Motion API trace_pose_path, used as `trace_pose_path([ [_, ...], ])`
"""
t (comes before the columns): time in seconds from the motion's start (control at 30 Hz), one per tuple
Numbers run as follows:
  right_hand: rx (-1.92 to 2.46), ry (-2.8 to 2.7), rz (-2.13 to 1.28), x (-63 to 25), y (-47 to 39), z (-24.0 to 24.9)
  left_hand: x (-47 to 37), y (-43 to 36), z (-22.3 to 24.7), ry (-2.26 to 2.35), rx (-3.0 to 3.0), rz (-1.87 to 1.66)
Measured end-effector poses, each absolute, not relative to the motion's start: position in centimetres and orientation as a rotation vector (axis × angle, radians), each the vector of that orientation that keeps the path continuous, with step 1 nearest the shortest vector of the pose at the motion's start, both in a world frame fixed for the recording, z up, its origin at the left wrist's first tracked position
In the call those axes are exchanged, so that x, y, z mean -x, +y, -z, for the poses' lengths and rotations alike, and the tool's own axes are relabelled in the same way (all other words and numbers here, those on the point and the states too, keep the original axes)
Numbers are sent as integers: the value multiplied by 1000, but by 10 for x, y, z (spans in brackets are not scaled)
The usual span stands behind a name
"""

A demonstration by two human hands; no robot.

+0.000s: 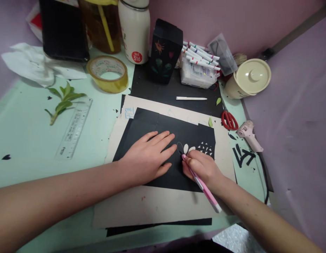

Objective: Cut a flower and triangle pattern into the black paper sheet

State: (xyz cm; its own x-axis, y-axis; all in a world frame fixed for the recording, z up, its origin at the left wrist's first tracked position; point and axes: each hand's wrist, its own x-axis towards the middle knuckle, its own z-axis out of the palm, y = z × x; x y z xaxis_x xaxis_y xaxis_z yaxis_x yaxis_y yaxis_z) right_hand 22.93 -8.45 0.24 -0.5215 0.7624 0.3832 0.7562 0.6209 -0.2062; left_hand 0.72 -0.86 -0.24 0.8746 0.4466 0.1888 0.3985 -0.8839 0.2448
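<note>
My left hand [149, 156] lies flat on a sheet of black paper [168, 179], fingers stretched toward the right. In my right hand [202, 167] is a pink craft knife or pen [208, 193]; its tip meets the paper beside a thin oval outline [180, 147], and I cannot make out the tip itself. Just right of the outline, petal-shaped openings [186, 149] show pale through the black. Further right comes a cluster of small triangular cut-outs [205, 147]. Under the paper lies a beige board [120, 207].
Around the board are a clear ruler [75, 128], a leafy sprig [63, 102], yellow tape [108, 73], a white pen [191, 98], red scissors [229, 120], a glue gun [249, 135] and black scraps [243, 156]. Behind stand a bottle [135, 31], a black box [165, 52], markers [201, 58] and a lidded pot [247, 79].
</note>
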Motion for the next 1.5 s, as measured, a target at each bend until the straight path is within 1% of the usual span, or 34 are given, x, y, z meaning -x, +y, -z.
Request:
trace_pose_path([
  [0.7,1132,-2488,-56,-241,-88,-5,-8,-8,3,646,-2835,-391],
  [0.77,1123,-2438,-96,-240,-88,-5,-7,-8,4,647,-2835,-398],
  [0.97,1270,-2036,-287,-232,-82,-1,-6,-9,7,647,-2836,-428],
  [1.5,1334,-1989,-336,-226,-76,4,-8,-8,6,656,-2830,-418],
])
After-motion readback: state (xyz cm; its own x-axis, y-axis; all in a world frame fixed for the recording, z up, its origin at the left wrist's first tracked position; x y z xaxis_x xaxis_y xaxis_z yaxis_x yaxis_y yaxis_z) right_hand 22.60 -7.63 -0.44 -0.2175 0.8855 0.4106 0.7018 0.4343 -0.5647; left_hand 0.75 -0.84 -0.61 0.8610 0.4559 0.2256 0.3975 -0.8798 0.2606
